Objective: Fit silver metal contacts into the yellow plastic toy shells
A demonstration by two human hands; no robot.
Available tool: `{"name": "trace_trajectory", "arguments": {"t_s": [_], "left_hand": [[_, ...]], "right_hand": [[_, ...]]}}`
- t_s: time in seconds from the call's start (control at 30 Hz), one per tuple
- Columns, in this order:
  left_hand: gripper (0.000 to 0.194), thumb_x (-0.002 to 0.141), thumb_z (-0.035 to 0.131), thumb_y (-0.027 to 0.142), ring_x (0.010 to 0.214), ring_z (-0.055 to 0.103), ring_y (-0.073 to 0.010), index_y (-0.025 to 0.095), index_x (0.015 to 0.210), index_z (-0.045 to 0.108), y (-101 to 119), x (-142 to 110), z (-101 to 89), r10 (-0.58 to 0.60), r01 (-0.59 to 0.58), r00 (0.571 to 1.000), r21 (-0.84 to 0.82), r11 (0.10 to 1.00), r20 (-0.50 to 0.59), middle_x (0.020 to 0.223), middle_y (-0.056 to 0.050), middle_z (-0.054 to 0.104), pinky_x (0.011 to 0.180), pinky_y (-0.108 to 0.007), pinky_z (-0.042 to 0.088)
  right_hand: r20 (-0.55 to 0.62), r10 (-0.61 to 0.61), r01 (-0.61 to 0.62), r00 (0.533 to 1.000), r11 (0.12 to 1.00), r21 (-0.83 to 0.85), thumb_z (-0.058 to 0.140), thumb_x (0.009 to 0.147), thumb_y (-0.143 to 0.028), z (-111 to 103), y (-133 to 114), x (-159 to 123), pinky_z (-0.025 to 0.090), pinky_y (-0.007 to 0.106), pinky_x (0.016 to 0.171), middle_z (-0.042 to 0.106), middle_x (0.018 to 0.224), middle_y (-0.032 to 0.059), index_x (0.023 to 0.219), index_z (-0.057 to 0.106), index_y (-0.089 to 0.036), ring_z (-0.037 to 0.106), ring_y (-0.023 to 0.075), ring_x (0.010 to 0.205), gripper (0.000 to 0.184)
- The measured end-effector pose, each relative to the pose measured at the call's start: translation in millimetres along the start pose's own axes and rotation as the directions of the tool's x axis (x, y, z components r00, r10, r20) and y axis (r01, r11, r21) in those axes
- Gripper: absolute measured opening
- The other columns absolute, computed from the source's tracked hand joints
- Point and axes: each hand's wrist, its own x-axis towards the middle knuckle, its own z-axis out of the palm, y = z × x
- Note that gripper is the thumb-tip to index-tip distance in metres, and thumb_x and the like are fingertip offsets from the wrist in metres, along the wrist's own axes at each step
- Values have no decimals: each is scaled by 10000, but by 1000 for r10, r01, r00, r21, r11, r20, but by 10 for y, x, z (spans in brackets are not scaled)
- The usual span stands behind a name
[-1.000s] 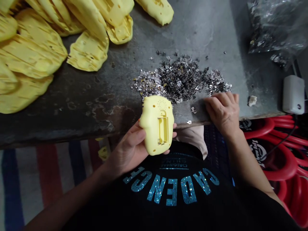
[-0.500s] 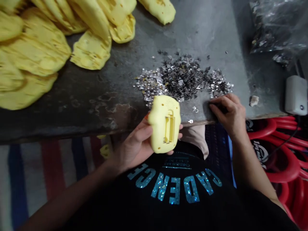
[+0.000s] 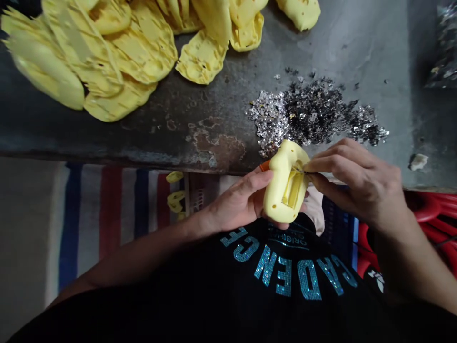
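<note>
My left hand (image 3: 237, 200) grips a pale yellow moulded plastic shell (image 3: 282, 190) from below, just off the table edge. The shell has an open battery compartment (image 3: 293, 188) facing up. My right hand (image 3: 357, 178) sits over the shell, with thumb and forefinger pinching a thin metal piece (image 3: 299, 169) at the compartment's upper end. Part of the piece is hidden by my fingers. Just beyond the shell lies a heap of small silvery metal clips (image 3: 307, 114).
Stacked yellow plastic shells (image 3: 107, 52) lie at the far left of the worn metal-topped table (image 3: 160, 138). A bag of metal bits (image 3: 444, 47) sits at the top right. Below the table edge are a striped cloth (image 3: 110, 214) and red plastic objects (image 3: 428, 209).
My right hand has moved from the table edge onto the shell and pinches a metal piece there. The view has swung, shifting the table contents rightward.
</note>
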Motion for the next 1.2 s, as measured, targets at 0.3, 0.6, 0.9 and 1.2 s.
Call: {"name": "trace_trajectory", "arguments": {"t_s": [0.3,0.6,0.9,1.2], "left_hand": [[900,1010,782,766,1250,856,-425,299,1741,545,4,-22,-14,-39,39,998,-1,999,39,1515,-181,804,688,-333,730],[881,991,779,805,1246,858,-396,242,1653,637,16,-18,-4,-71,71,997,-3,997,36,1414,-177,848,691,-303,721],[820,963,878,687,1084,880,-349,244,1606,625,9,-28,53,2,-2,999,1,1000,-43,1336,-134,844,657,-336,727],[650,929,984,431,862,805,-187,251,1496,723,-118,-173,142,313,-273,930,210,939,-193,1160,-68,880,720,-259,629]], "right_hand": [[216,-12,32,976,995,-90,568,1190,-316,-118,-89,135,598,451,829,808,1017,57,1058,753,-287,714,257,952,229],[117,-118,136,986,978,-160,622,1179,-265,-79,-116,110,614,438,784,825,1041,61,1180,748,-247,722,247,922,127],[-135,177,-161,975,979,123,803,1073,-260,37,-99,-75,660,472,833,855,1244,69,1317,766,-346,800,291,1071,261],[-6,223,-209,975,923,322,857,989,-340,224,-19,90,701,388,811,781,1382,108,1528,661,-283,813,262,1068,577]]}}
